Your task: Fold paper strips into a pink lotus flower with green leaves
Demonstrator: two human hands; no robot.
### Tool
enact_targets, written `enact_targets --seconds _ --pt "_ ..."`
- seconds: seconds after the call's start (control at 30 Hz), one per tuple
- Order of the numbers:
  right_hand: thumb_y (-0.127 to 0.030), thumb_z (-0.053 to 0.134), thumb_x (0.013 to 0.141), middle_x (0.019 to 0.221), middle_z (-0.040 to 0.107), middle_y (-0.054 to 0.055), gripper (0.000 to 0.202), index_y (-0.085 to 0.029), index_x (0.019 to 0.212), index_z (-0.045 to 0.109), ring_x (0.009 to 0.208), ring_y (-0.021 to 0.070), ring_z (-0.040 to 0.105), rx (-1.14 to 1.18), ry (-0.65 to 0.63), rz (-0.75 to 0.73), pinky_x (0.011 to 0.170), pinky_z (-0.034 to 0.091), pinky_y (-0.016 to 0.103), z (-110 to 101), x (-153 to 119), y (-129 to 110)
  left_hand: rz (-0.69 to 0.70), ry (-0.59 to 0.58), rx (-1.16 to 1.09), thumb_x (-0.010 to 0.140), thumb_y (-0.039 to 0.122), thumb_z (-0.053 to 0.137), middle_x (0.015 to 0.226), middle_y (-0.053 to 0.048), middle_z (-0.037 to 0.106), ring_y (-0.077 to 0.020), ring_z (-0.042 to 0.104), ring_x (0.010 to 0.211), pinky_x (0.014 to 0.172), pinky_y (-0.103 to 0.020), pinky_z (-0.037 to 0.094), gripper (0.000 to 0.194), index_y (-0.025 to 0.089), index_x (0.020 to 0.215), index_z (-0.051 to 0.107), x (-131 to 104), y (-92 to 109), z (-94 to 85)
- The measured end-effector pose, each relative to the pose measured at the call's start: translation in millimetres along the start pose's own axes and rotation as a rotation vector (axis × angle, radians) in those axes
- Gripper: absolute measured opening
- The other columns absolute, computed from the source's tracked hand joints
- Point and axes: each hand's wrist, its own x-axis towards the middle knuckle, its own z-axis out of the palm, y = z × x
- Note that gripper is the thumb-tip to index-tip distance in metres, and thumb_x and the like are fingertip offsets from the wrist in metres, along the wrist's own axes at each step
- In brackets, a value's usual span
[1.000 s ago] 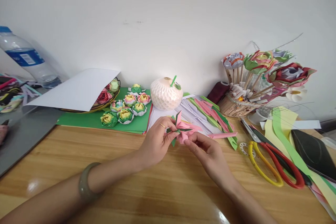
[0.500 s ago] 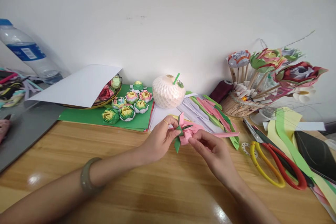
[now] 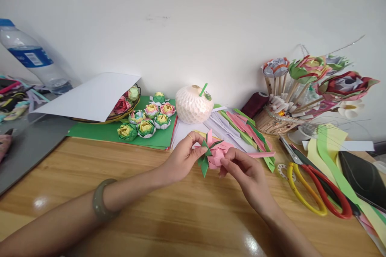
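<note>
A folded paper flower (image 3: pixel 216 158), pink in the middle with green pointed pieces at its left, is held above the wooden table between both hands. My left hand (image 3: pixel 187 156), with a ring on one finger, pinches a green piece at the flower's left side. The thumb and fingertips of my right hand (image 3: pixel 241 168) close on the pink folds at the right. Some fingertips are hidden behind the flower. Folded pink, white and green paper strips (image 3: pixel 245 130) lie just behind the hands.
Finished paper lotuses (image 3: pixel 146 128) sit on green paper (image 3: pixel 90 133) at back left. A white textured ball-shaped object (image 3: pixel 194 104) stands by the wall. Scissors (image 3: pixel 307 188) lie at right, before a basket (image 3: pixel 274 122) of paper flowers. A bottle (image 3: pixel 33 58) stands far left.
The paper flower has turned slightly, showing more of its pink middle and green tips. My right hand has shifted a little to the right on the folds.
</note>
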Motion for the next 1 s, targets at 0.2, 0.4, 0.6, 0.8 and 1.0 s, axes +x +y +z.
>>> enact_targets --seconds 0.2,0.4,0.6,0.8,1.0 --pt "-0.037 0.05 0.082 0.047 0.049 -0.003 0.029 -0.019 0.06 0.046 0.044 0.0109 0.044 -0.025 0.021 -0.012 0.046 0.034 0.024 1 -2 -3 -0.057 -0.006 -0.108 0.084 0.031 0.048 0.082 -0.001 0.05 -0.013 0.048 0.078 0.072 -0.027 0.039 0.014 0.016 0.084 0.048 0 2 -0.1" --pt "-0.034 0.048 0.084 0.05 0.041 -0.005 0.028 -0.019 0.06 0.044 0.044 0.0089 0.036 -0.095 0.05 -0.05 0.043 0.029 0.022 2 -2 -4 -0.109 -0.021 -0.255 0.082 0.032 0.054 0.079 -0.001 0.052 -0.0115 0.049 0.075 0.07 -0.024 0.04 0.017 0.015 0.081 0.05 1 -1 0.1" --pt "-0.026 0.048 0.082 0.051 0.037 -0.005 0.024 -0.018 0.059 0.046 0.047 0.0089 0.032 -0.341 0.107 -0.186 0.044 0.025 0.022 -1 -4 -2 -0.244 0.035 -0.481 0.072 0.033 0.065 0.073 0.002 0.054 -0.009 0.051 0.068 0.063 -0.021 0.041 0.023 0.015 0.076 0.052 4 -6 0.5" --pt "-0.03 0.05 0.082 0.056 0.041 -0.004 0.022 -0.019 0.063 0.049 0.051 0.0098 0.038 -0.101 0.32 -0.123 0.047 0.031 0.021 -7 0 1 -0.447 0.042 -0.662 0.06 0.032 0.076 0.069 0.002 0.056 -0.0071 0.052 0.061 0.055 -0.017 0.04 0.03 0.014 0.074 0.055 8 5 -1.7" --pt "-0.035 0.053 0.082 0.086 0.06 0.003 0.023 -0.023 0.099 0.063 0.076 0.0167 0.055 -0.036 0.116 -0.114 0.065 0.045 0.027 -7 5 1 -0.599 -0.097 -0.722 0.069 0.029 0.069 0.079 -0.003 0.061 -0.0115 0.056 0.065 0.059 -0.023 0.044 0.027 0.015 0.09 0.06 3 -1 -1.6"
